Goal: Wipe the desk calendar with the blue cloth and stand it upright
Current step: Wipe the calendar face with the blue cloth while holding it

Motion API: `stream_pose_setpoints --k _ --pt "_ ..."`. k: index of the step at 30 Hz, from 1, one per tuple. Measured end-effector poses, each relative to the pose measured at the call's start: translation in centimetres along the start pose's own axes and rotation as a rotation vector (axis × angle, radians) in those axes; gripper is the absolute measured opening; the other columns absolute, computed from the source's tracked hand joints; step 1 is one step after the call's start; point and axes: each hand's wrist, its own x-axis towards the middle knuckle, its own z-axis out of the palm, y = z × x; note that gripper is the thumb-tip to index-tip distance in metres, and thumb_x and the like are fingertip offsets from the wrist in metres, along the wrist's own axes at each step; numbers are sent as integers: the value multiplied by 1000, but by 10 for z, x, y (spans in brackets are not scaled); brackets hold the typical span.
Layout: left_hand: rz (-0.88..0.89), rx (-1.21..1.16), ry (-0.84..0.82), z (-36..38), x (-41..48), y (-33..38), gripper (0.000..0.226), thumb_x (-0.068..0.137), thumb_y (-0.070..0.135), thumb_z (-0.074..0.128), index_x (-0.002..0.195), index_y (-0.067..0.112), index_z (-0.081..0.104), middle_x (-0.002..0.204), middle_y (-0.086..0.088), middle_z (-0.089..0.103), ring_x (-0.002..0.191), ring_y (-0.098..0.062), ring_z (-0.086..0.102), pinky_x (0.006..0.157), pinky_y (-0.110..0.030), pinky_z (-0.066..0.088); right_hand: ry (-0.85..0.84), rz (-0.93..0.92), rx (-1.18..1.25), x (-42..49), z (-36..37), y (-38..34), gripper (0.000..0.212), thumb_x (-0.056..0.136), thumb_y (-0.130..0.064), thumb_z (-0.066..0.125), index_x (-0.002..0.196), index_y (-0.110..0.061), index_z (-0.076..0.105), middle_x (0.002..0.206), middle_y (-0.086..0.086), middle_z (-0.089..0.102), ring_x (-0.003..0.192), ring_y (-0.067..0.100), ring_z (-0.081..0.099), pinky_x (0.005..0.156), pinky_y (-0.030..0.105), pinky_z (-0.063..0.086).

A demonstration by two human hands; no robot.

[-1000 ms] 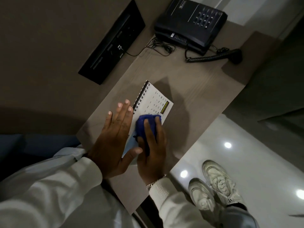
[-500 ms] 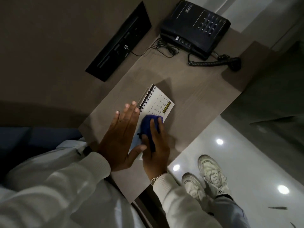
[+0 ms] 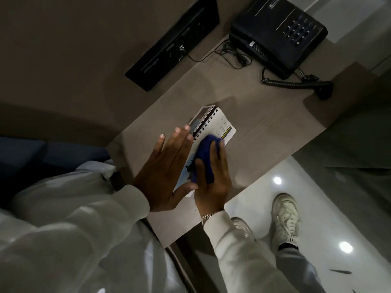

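bare desk (image 3: 264, 132) stretches open past the far edge of the calendar (image 3: 220, 123), so there's room to slide that way; further on, the phone (image 3: 277, 32) sits in the far corner with its coiled cord (image 3: 296, 83) and a tangle of thin wire (image 3: 234, 56) lying across the top; my left hand (image 3: 167, 172) lies flat along the calendar's left side, blocking that way; right of my right hand (image 3: 213, 180) the desk soon drops off to the floor; the wall panel (image 3: 173, 43) closes off the back left.
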Motion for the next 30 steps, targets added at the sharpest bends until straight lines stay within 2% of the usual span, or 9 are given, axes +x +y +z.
stream_pose_setpoints --k 2,4,7,10,12,15,20,24,30 --pt "5 -2 0 3 0 0 88 91 67 12 150 2 9 158 -19 13 147 -35 13 118 -51 15 30 -20 -49 21 -1 -5 56 98 -35 48 149 -23 30 158 -1 25 145 5 28 116 26 34" --pt "2 -9 11 4 0 -1 88 91 67 13 149 2 13 158 -19 15 147 -35 14 118 -51 14 76 43 -57 35 0 -1 57 97 -28 52 148 -14 33 157 -11 22 142 -6 23 117 27 35" --pt "-4 -24 17 2 0 0 89 90 68 15 149 1 15 158 -21 16 147 -36 14 118 -54 17 99 104 -19 26 6 7 56 98 -36 47 148 -16 32 160 9 27 148 20 27 118 38 34" --pt "-11 -38 24 0 0 3 87 91 65 17 149 0 12 158 -22 16 147 -36 15 117 -56 20 80 112 -5 -1 11 12 57 97 -45 44 145 -15 37 155 16 37 144 24 37 115 21 34" --pt "-16 -12 13 -2 1 4 86 91 64 19 149 1 11 158 -22 16 147 -37 16 116 -57 23 -26 182 2 -13 5 11 58 95 -47 49 144 -18 40 155 11 39 141 25 42 112 29 42" --pt "-49 27 -20 -4 0 5 88 90 65 22 151 3 7 159 -18 9 148 -35 13 118 -55 19 -287 225 -13 -19 -23 5 53 93 -34 57 143 -25 43 154 6 42 140 22 42 111 41 44" --pt "-106 79 -64 -7 -3 6 87 90 67 20 151 8 4 161 -16 9 149 -31 6 120 -54 12 -510 53 -267 14 -99 -16 49 96 -34 53 141 -32 35 151 5 46 137 14 41 114 34 40" --pt "-255 48 -7 -10 -4 23 79 93 59 22 152 7 12 161 -14 14 150 -29 11 118 -58 14 -497 -172 -546 86 -150 -17 53 93 -39 44 139 -12 48 147 21 47 135 34 47 110 44 43" --pt "-589 -105 211 1 -14 76 75 93 48 33 151 4 16 161 -17 15 149 -32 12 118 -60 11 -620 -409 -1041 182 -167 3 57 96 -42 27 139 -12 49 152 28 37 136 54 37 113 60 28"
